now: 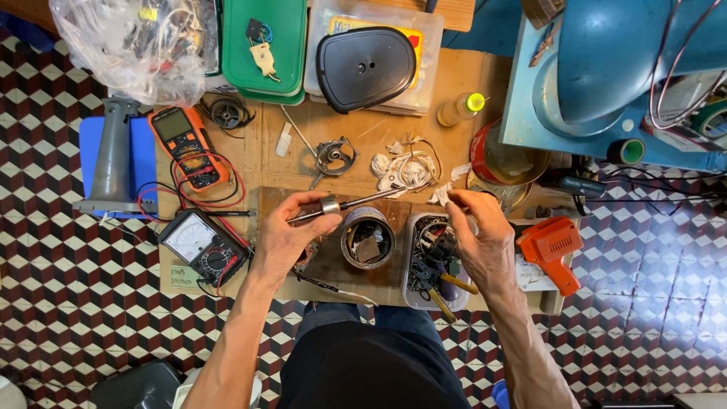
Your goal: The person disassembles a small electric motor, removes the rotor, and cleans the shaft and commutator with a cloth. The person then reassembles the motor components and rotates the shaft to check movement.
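While the left hand (291, 231) closes its fingers around a slim metal shaft (356, 203) with a small bearing (330, 204) on it, the rod lies almost level above the tabletop (462, 76), its free end pointing across toward the right hand (477, 238). Held that way, it sits over the open metal cylinder (367, 236) that stands on a dark board at the front edge, so the part stays close to the housing beside it. The right hand is curled, thumb and fingertips pinched near a scrap of white cloth (441, 195); whether it actually grips the cloth or the shaft's tip I cannot tell. Under that wrist a clear tub of parts and tools (432, 265) stands within easy reach. Both forearms come up from the lower edge, elbows apart, wrists bent inward. An analogue meter (203, 244) and an orange multimeter (185, 144) lie to the left, an orange heat gun (551, 246) to the right.
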